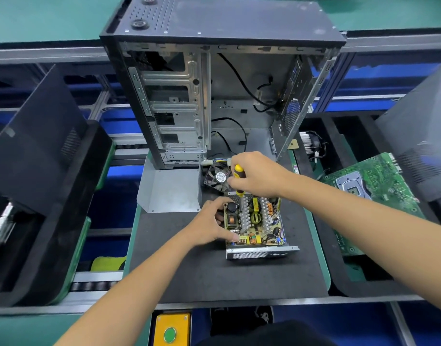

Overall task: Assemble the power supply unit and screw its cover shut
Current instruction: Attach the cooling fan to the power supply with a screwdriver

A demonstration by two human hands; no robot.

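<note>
Right hand [254, 174] grips screwdriver [239, 179] over open power supply [255, 227]; left hand [209, 224] steadies it.

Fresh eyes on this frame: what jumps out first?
Centre stage, the right hand grips a yellow-handled screwdriver pointing down into the open power supply unit on the black mat, while the left hand steadies the unit's left side. Behind them stands an open, gutted PC case, with the grey metal cover lying at its foot and a green motherboard off to the right.
</note>
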